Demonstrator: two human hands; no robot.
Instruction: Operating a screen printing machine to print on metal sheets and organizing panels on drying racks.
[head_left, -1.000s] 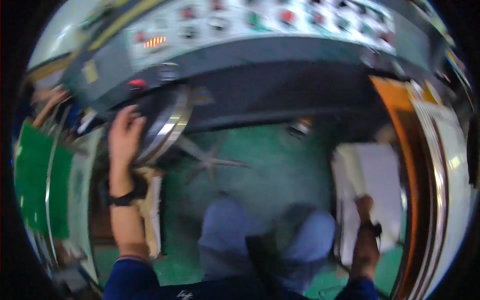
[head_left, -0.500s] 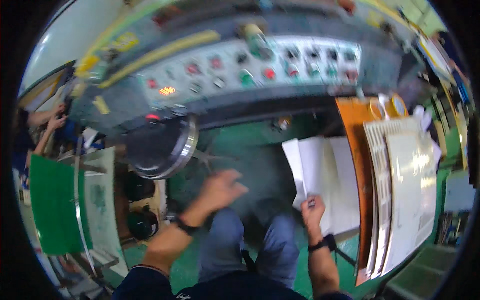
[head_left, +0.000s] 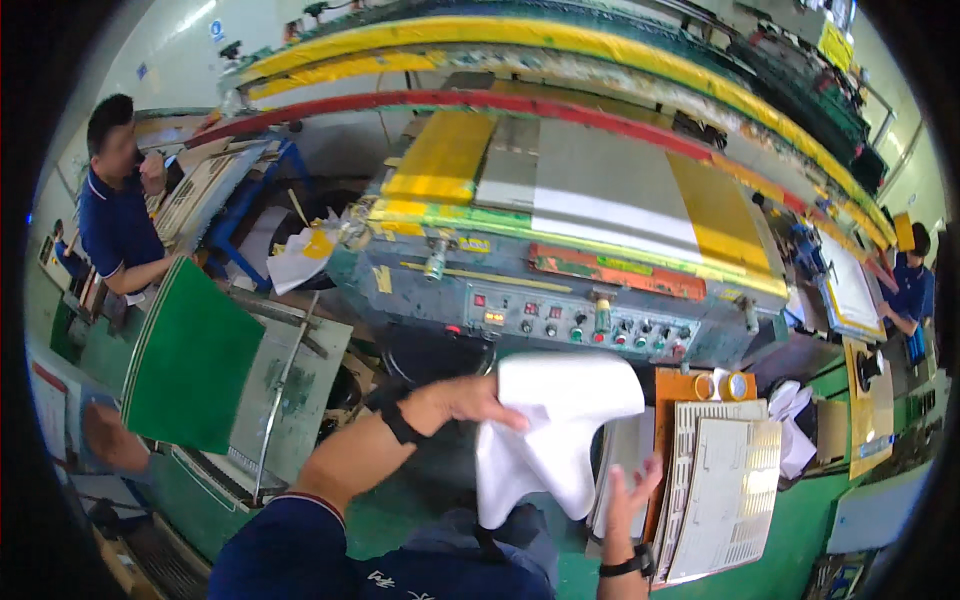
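A limp white sheet of paper (head_left: 548, 440) hangs curled and folded in front of me. My left hand (head_left: 478, 400) grips its left edge, thumb lying over the paper. My right hand (head_left: 628, 500) is beside the sheet's lower right corner, fingers spread, with nothing in it. Behind that hand, a stack of white paper (head_left: 625, 450) is partly covered by the hanging sheet. Both forearms wear dark bands at the wrist.
Ahead stands a large machine with a flat bed (head_left: 620, 190) and a control panel (head_left: 580, 320). Printed boards (head_left: 720, 490) lean at my right beside tape rolls (head_left: 735, 385). A green board (head_left: 190, 365) rests on a rack at left. Co-workers stand at left (head_left: 125, 220) and far right (head_left: 910, 285).
The view has tipped up toward the machine. A white sheet has come off the stack at right and now hangs from my left hand, which was empty. My right hand has let go and opened.
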